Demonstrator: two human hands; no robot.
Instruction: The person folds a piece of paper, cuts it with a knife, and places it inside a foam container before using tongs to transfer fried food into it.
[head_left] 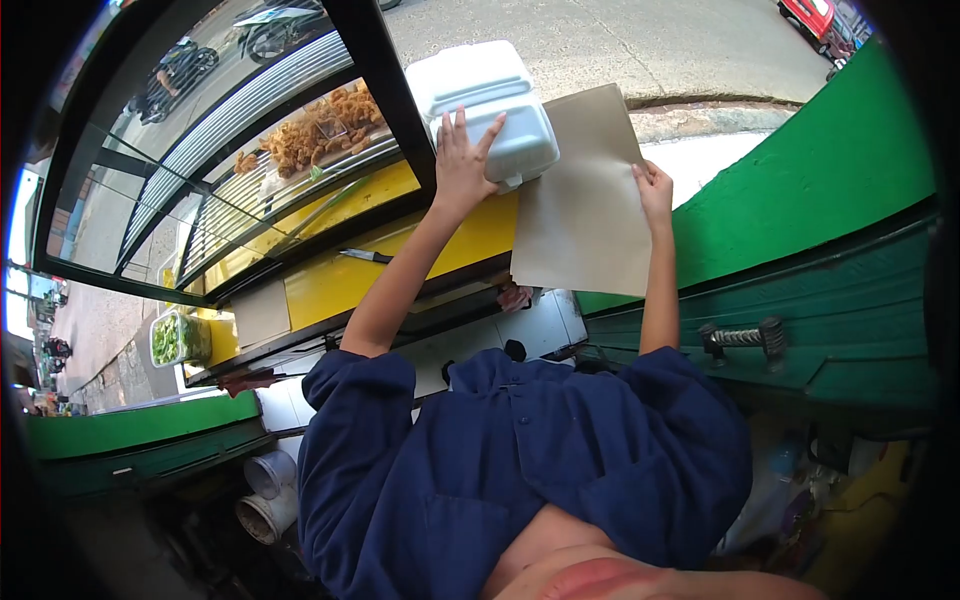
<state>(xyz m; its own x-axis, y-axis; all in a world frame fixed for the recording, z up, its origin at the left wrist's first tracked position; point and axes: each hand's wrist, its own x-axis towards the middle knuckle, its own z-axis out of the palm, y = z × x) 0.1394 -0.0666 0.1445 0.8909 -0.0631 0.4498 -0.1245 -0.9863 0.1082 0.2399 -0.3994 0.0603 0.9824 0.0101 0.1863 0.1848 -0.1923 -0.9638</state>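
Blue sleeves point(520, 450) reach out: my left hand point(462, 160) lies flat on the box point(485, 95), my right point(655, 190) pinches the bag point(585, 195); tilted, that box might slide.

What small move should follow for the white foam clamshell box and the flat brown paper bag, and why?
Probably slide the white foam clamshell box toward the flat brown paper bag: the left hand rests on the closed box, and the right hand grips the bag's edge beside it.

no readable text, labels or signs
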